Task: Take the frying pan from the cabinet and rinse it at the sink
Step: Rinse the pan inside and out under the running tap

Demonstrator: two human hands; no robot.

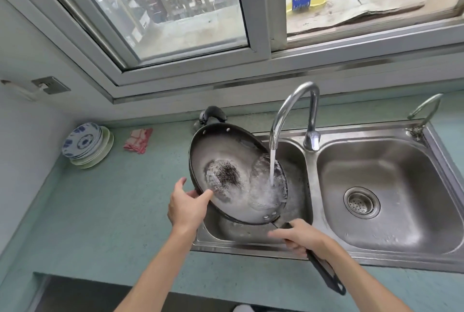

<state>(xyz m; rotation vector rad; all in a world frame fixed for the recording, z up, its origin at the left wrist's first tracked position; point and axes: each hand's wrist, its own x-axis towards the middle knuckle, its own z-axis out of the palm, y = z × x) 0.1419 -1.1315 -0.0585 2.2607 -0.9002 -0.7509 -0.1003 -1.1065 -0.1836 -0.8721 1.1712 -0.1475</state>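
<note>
A dark frying pan point(223, 156) is held tilted over the left basin of a steel double sink point(311, 249). Water runs from the chrome tap point(288, 110) onto the pan's lower right side and foams there. A dark burnt patch lies in the middle of the pan. My left hand point(185, 207) grips the pan's near left rim, thumb inside. My right hand point(303, 237) is closed around the long black handle point(326, 274), which points toward me.
Several blue-patterned and pale green plates point(85, 145) are stacked at the back left of the green counter point(100, 211). A red checked cloth point(138, 140) lies beside them. The right basin point(391, 173) has a strainer drain. A second small tap point(424, 110) stands far right.
</note>
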